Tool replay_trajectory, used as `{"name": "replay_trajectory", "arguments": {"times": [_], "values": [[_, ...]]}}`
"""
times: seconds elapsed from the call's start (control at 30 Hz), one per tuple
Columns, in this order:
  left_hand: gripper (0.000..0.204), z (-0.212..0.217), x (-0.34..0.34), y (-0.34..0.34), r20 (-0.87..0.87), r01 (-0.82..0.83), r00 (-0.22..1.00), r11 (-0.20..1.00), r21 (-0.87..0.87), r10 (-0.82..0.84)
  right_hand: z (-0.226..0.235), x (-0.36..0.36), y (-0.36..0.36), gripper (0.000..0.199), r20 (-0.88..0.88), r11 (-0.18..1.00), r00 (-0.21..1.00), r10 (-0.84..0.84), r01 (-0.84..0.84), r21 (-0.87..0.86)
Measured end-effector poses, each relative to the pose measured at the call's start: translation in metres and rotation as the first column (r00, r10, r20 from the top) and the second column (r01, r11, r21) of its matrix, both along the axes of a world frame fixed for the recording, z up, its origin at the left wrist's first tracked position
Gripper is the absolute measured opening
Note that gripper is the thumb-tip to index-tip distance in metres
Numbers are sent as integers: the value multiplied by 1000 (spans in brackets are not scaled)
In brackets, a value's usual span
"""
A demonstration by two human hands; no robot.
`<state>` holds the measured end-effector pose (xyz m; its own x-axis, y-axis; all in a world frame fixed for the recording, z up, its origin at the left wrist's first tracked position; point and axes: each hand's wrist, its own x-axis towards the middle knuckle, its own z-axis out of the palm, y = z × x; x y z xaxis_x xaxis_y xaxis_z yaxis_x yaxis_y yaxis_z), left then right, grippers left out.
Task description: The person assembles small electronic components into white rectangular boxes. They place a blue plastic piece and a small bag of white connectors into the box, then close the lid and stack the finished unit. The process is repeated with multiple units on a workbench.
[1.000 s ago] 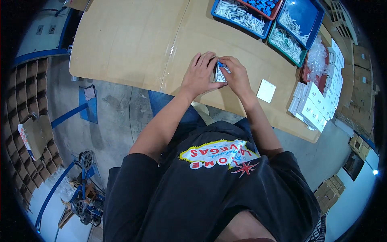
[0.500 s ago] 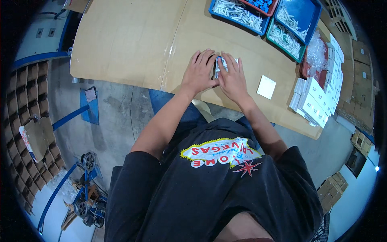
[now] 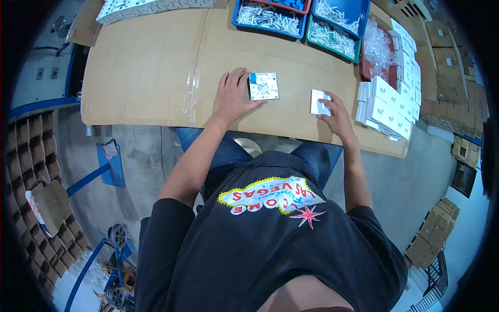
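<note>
A small white square unit (image 3: 264, 87) lies on the cardboard-covered table, with a blue block at its upper left and dark marks on its face. My left hand (image 3: 231, 99) rests at its left side, thumb stretched along the near edge and fingers spread. To the right, my right hand (image 3: 336, 115) has thumb and fingers at the right edge of a thin white square plate (image 3: 317, 102), gripping it. The fingertips cover part of that plate, which looks flat on the table.
Trays of white plastic pieces (image 3: 267, 20) stand at the far right, with blue pieces in a red one. Beyond the plate are stacked white boxes (image 3: 387, 106) and a red bin of clear plastic bags (image 3: 378, 47). A long white box (image 3: 150, 8) lies at the far left.
My hands, together over the unit before, are now apart. The right hand has moved right to the white plate, uncovering the unit. The whole view has also shifted.
</note>
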<state>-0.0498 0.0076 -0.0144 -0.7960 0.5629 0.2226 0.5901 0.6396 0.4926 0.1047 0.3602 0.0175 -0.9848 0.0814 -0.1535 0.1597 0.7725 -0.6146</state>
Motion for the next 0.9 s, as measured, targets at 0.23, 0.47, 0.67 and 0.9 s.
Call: {"name": "replay_trajectory", "arguments": {"times": [0.23, 0.47, 0.67, 0.9], "values": [[90, 0, 7, 3, 382, -89, 922, 922, 377, -67, -34, 4, -10, 32, -348, 951, 894, -283, 213, -225], [76, 51, 65, 2, 658, -662, 338, 327, 674, -673, -79, -10, -25, 16, 3, 154, 332, -943, 447, -881], [70, 90, 71, 0, 481, -828, 74, 215, 518, -873, -22, -26, -56, 43, 304, 182, 689, -658, 538, -823], [69, 89, 69, 2, 465, -820, 20, 251, 515, -885, 18, -13, -91, 61, 449, -26, 887, -108, 449, -893]]}}
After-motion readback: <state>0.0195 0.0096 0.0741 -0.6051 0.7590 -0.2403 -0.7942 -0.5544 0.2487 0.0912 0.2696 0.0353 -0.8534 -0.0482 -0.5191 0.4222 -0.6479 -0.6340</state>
